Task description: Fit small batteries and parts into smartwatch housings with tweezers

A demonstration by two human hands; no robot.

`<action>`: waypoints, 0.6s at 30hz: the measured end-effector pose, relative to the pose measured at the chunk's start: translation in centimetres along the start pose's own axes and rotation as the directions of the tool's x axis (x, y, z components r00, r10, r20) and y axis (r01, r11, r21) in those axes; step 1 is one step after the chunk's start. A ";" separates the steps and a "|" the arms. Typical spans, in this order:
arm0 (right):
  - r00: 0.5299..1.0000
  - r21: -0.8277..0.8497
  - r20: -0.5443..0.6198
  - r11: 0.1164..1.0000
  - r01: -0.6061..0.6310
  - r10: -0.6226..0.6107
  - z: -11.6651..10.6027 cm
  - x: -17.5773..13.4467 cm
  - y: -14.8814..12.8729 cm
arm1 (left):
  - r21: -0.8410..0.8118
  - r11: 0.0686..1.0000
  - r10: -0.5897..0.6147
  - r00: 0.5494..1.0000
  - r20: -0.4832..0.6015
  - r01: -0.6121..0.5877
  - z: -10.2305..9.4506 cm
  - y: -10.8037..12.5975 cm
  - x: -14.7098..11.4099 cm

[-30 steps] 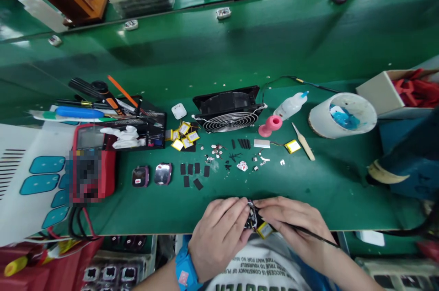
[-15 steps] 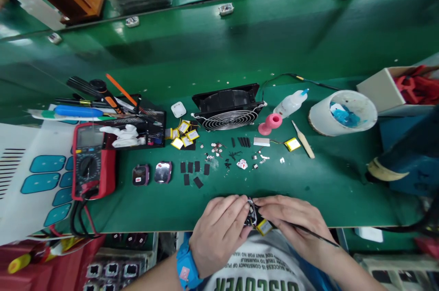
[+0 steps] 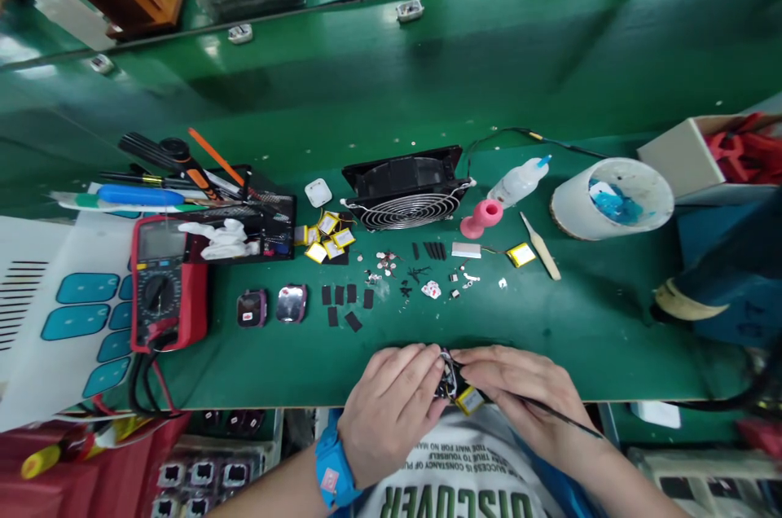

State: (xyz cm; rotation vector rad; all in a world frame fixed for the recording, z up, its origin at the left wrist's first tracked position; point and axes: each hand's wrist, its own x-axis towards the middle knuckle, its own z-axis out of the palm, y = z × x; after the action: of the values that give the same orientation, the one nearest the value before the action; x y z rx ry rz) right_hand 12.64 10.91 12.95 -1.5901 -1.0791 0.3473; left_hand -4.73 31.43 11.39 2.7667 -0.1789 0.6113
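Observation:
At the front edge of the bench, my left hand (image 3: 391, 396) is closed around a small opened watch-like electronic device (image 3: 448, 379) with bare parts and wires showing. A small yellow-edged battery (image 3: 470, 400) hangs beside it, under my right fingers. My right hand (image 3: 525, 388) is closed on a slim black tool (image 3: 559, 415) that looks like tweezers. Its shaft runs back across the palm, and its tip is hidden by the fingers at the device. Beyond my hands lie several black pads (image 3: 351, 321) and two watch-like cases (image 3: 292, 304).
A fan (image 3: 406, 188) stands at the back, with yellow batteries (image 3: 330, 245) to its left. Right of it are a pink holder (image 3: 482, 218), a bottle (image 3: 519, 182), a brush-like tool (image 3: 541, 247) and a white tub (image 3: 611, 200). A red multimeter (image 3: 162, 282) stands left.
Hardly anything differs. Both hands keep the same grip on the device and the tool; the view has shifted very slightly.

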 end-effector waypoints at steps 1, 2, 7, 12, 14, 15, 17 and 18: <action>1.000 -0.001 0.000 1.000 0.003 -0.003 0.0 0.1 0.0 | -0.002 1.000 0.000 1.000 -0.003 0.000 0.0 0.0 0.0; 1.000 -0.001 0.000 1.000 0.006 -0.006 0.0 0.2 0.0 | -0.004 1.000 0.001 1.000 -0.004 -0.001 0.1 0.0 0.0; 1.000 0.002 -0.001 1.000 0.021 -0.021 0.1 0.5 -0.2 | -0.023 1.000 -0.002 1.000 -0.004 0.002 0.1 -0.1 -0.2; 1.000 0.036 -0.019 0.999 -0.004 0.005 0.1 0.7 -0.3 | -0.087 0.996 -0.024 1.000 0.001 0.024 0.0 -0.2 -0.1; 0.998 0.070 -0.033 0.996 -0.052 0.054 0.0 0.8 -0.4 | -0.130 0.989 -0.068 0.998 -0.006 0.066 -0.1 -0.2 0.0; 0.996 0.084 -0.042 0.994 -0.071 0.074 -0.1 0.9 -0.5 | -0.150 0.985 -0.092 0.996 -0.013 0.089 -0.2 -0.2 0.1; 0.995 0.096 -0.057 0.992 -0.081 0.087 -0.2 1.2 -0.7 | -0.177 0.977 -0.128 0.991 -0.032 0.121 -0.3 -0.1 0.4; 0.995 0.093 -0.064 0.993 -0.074 0.080 -0.2 1.3 -0.7 | -0.186 0.974 -0.136 0.990 -0.039 0.126 -0.3 -0.1 0.5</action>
State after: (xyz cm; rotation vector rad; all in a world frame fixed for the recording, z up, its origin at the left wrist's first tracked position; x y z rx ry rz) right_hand 13.13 11.72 14.08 -1.5548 -0.9395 0.3868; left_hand -4.35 31.59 11.86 2.5591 -0.0380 0.5990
